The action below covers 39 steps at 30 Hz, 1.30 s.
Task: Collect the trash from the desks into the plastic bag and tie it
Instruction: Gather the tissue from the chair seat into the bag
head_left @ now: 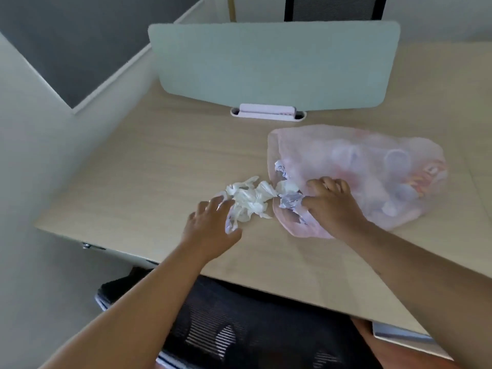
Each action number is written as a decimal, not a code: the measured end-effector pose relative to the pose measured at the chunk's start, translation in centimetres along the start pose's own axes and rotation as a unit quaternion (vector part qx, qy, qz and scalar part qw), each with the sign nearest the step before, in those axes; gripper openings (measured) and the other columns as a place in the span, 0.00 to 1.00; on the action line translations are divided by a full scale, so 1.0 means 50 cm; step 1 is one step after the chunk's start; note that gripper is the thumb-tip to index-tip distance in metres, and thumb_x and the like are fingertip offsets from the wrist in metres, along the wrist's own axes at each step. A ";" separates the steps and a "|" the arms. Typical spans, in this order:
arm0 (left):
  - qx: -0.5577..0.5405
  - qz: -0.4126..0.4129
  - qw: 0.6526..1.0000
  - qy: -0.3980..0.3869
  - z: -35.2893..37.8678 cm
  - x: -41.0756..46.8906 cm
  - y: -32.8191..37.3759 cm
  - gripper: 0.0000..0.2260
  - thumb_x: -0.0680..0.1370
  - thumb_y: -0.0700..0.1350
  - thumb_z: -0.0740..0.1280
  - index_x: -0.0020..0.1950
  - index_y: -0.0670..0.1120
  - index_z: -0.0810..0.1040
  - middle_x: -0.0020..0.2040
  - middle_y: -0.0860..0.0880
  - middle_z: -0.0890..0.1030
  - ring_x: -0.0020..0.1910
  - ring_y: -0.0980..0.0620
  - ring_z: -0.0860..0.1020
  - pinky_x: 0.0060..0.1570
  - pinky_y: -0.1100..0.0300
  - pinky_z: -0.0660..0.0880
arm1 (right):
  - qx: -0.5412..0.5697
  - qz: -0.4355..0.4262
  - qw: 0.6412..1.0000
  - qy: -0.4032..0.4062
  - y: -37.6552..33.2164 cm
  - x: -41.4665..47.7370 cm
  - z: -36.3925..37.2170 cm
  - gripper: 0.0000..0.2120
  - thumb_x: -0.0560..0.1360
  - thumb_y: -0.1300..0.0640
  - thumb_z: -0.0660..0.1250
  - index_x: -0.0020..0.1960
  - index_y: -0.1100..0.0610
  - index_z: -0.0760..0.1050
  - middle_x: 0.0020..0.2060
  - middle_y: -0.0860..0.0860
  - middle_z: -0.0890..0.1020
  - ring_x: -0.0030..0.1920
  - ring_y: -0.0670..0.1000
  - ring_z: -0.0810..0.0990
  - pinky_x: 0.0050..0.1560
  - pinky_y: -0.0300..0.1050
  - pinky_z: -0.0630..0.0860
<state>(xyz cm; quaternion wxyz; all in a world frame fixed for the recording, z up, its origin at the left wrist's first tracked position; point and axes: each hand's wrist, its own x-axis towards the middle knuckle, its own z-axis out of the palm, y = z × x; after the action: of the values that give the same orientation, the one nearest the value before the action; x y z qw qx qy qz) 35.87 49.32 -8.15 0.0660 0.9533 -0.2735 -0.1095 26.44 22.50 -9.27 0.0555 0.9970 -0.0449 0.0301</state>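
Worktop (133, 166): pale wood, grey divider (274, 65) at far edge.
Left hand (210, 230): grip released, touching crumpled tissue (247, 201).
Right hand (332, 206): clenched on plastic bag (372, 166) mouth.
Bag contents: blurred.

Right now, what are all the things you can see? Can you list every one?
desk: one, light wood, fills the middle.
screen: one, pale green, upright at the desk's far edge.
holder: one, white, at the screen's foot.
bag: one, see-through pink, lying right of centre, already holding trash.
tissue: one crumpled heap, white, on the desk by the bag's mouth.
paper: crumpled white pieces at the bag's mouth.
chair: one, black mesh, near edge.
far chair: one, black, behind the screen.
left hand: open, fingers touching the tissue.
right hand: gripping the bag's mouth.
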 end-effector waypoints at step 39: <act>-0.458 0.120 0.866 0.159 0.027 0.299 0.430 0.09 0.80 0.45 0.60 0.48 0.41 0.74 0.41 0.45 0.79 0.42 0.45 0.76 0.41 0.53 0.73 | 0.693 0.497 0.454 0.257 0.054 -0.069 -0.178 0.09 0.71 0.66 0.59 0.41 0.59 0.78 0.45 0.53 0.83 0.51 0.55 0.81 0.52 0.46 0.79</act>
<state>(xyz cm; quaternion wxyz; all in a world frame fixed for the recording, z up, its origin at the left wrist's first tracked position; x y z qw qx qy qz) 37.02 23.12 -8.04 0.5508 0.7800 -0.2906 -0.0610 22.28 21.12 -0.37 -0.6693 0.4616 -0.4804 0.3289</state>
